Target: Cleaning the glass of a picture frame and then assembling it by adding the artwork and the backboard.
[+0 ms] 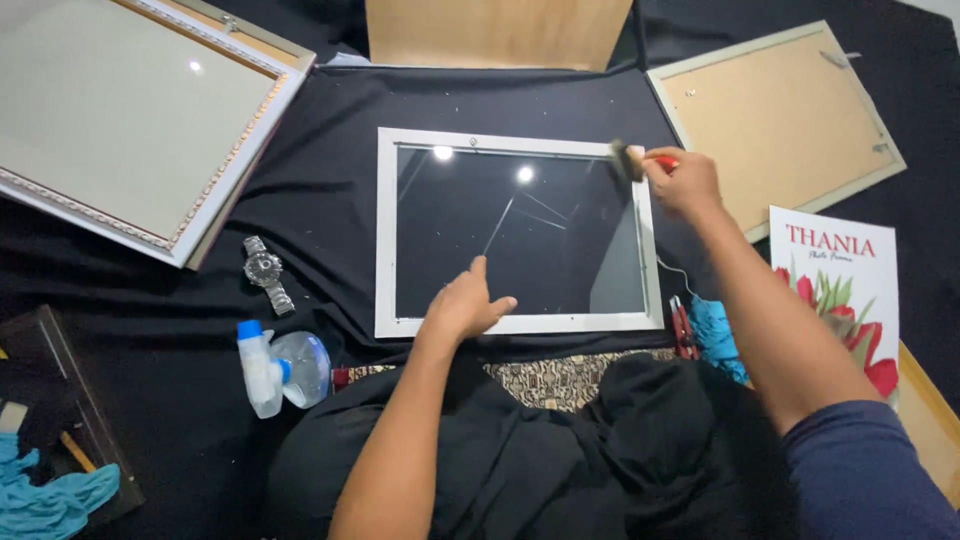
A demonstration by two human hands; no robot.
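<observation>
Down on the black cloth (330, 200), dead centre: white picture frame (520, 232) lying flat, glass up, two ceiling lights glinting in the pane. Left hand (462, 303) planted on the frame's lower edge, palm on the white moulding, fingers spread apart and loose, index stretched up onto the glass, gripping nothing. Right hand (683, 183) up at the frame's top right corner, fingers curled tight around the red handle of a small brush (632, 159), bristles down on the white moulding right at that corner. So: frame pinned from below by the left, brushed from above right by the right, pane between the two. Around the edges: large ornate frame (130, 120) with beaded trim tilted at the upper left, well apart from the work. Wristwatch (267, 273) just left of the white frame, metal band stretched out. Spray bottle (282, 366) with blue cap lying on its side below the watch, near the left forearm. Frame backing board (775, 120) face down at the upper right, just beyond the brush hand. Printed sheet with red tulips (835, 285) under the right forearm's far side. Blue cloth (718, 335) bunched by the frame's lower right corner, red-handled tool (682, 330) touching it. Plain wooden board (495, 32) at the top.
</observation>
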